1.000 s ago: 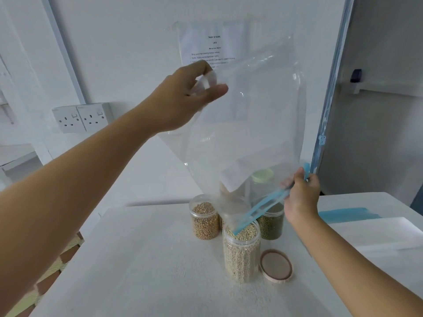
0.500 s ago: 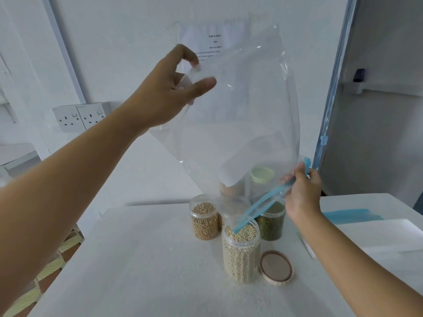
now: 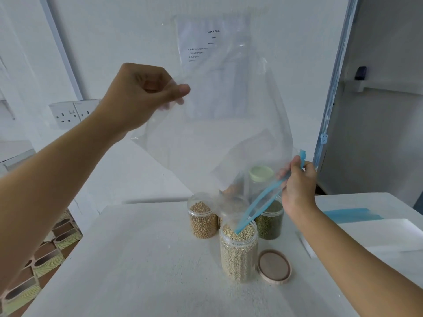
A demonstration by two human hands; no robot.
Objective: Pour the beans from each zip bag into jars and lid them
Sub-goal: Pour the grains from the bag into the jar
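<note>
Since half a second back my left hand has been sliding off to the left and pulling the zip bag tighter. Its fingers are curling in harder now, pinching the bag's bottom corner up high. My right hand is barely shifting. It's pinching the top end of the blue zip strip between thumb and fingers, lower down on the right.

So the bag is hanging upside down between both hands, over the table. Its long axis is running from the high left corner down to the right. The zip strip is slanting from my right hand down and left, with its low end poking into the open mouth of the front jar. That's where the bag is pointing. I'm not seeing any beans left in it and the jar is looking full nearly to the brim, so I'm guessing the pour is about done.

What matters next is the lid. It's lying flat on the table just beside that jar, on its right, much nearer my right hand than my left. Reckon the right one is taking it once the bag is out of the way.
</note>
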